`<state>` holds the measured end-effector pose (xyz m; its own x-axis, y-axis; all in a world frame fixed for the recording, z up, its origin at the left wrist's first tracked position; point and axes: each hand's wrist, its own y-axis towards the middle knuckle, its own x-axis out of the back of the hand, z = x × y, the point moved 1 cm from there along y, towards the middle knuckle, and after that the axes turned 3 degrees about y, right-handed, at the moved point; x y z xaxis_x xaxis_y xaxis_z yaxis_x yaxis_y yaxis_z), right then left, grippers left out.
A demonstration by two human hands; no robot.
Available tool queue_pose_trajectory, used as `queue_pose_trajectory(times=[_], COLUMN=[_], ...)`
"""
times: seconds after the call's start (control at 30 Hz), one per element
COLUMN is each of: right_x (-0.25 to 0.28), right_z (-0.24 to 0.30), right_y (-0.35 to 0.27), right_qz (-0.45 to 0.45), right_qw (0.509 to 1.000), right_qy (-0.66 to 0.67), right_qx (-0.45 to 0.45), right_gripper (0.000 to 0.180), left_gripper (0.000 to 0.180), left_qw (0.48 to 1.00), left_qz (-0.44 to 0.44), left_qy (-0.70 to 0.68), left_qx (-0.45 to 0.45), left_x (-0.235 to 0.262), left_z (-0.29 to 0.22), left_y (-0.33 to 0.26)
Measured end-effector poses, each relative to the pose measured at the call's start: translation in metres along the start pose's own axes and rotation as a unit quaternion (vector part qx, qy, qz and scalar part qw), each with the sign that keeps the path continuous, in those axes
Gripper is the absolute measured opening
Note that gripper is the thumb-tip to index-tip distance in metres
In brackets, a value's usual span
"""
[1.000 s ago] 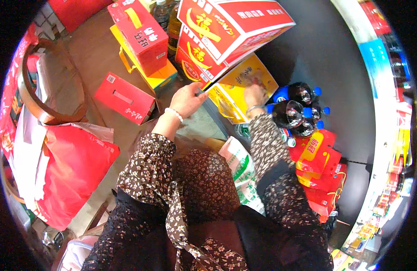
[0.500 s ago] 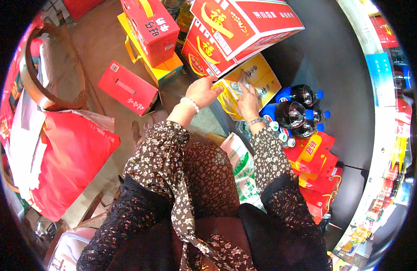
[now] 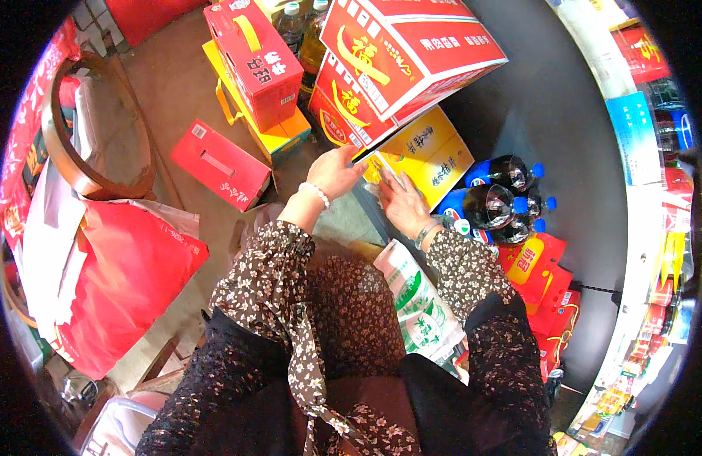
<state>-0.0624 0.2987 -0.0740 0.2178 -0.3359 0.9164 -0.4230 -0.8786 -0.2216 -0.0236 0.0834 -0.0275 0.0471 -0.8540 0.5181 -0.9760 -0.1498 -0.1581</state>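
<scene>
A yellow carton (image 3: 421, 152) with dark lettering stands at the table's near edge. My left hand (image 3: 337, 173), a white bead bracelet at its wrist, reaches to the carton's left corner with fingers extended and nothing in its grasp. At the carton's near side is my right hand (image 3: 404, 205), a bangle on its wrist. Its fingers press a crumpled greyish piece against that side; the hand mostly hides the piece, and I cannot tell whether it is cloth or film.
Red-and-white cartons (image 3: 412, 57) are stacked behind. Dark soda bottles (image 3: 491, 207) with blue caps lie on the black table (image 3: 586, 220), beside red packages (image 3: 545, 262). On the floor lies a red box (image 3: 223, 163); a green-and-white bag (image 3: 418, 300) is near my lap.
My right hand has slid from the yellow carton's top to its near side, and the greyish piece no longer shows on top. The left hand remains at the carton's corner.
</scene>
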Motion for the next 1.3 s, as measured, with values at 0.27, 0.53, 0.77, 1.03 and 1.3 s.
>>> queue_pose_trajectory(times=[0.27, 0.53, 0.77, 1.03, 1.3], right_x=[0.019, 0.081, 0.108, 0.143, 0.175], right_z=[0.006, -0.006, 0.007, -0.003, -0.134], right_y=[-0.009, 0.018, 0.055, 0.039, -0.03], right_qz=[-0.029, -0.054, -0.194, -0.182, -0.486], right_qw=[0.994, 0.806, 0.556, 0.478, 0.389], right_qy=[0.104, 0.501, 0.768, 0.817, 0.718], right_qx=[-0.036, -0.31, -0.251, -0.267, -0.312], right_gripper=[0.042, 0.036, 0.038, 0.041, 0.021], left_gripper=[0.045, 0.071, 0.081, 0.074, 0.061], left_qw=[1.0, 0.987, 0.847, 0.773, 0.8], left_qz=[-0.001, 0.091, 0.136, 0.197, -0.01], left_qy=[-0.011, -0.124, -0.513, -0.6, -0.6], left_qx=[0.002, -0.039, -0.026, -0.06, 0.007], left_x=[-0.007, -0.01, 0.01, 0.036, 0.035], left_z=[0.005, -0.01, -0.016, -0.003, -0.008], left_y=[0.0, 0.0, -0.005, -0.012, 0.002])
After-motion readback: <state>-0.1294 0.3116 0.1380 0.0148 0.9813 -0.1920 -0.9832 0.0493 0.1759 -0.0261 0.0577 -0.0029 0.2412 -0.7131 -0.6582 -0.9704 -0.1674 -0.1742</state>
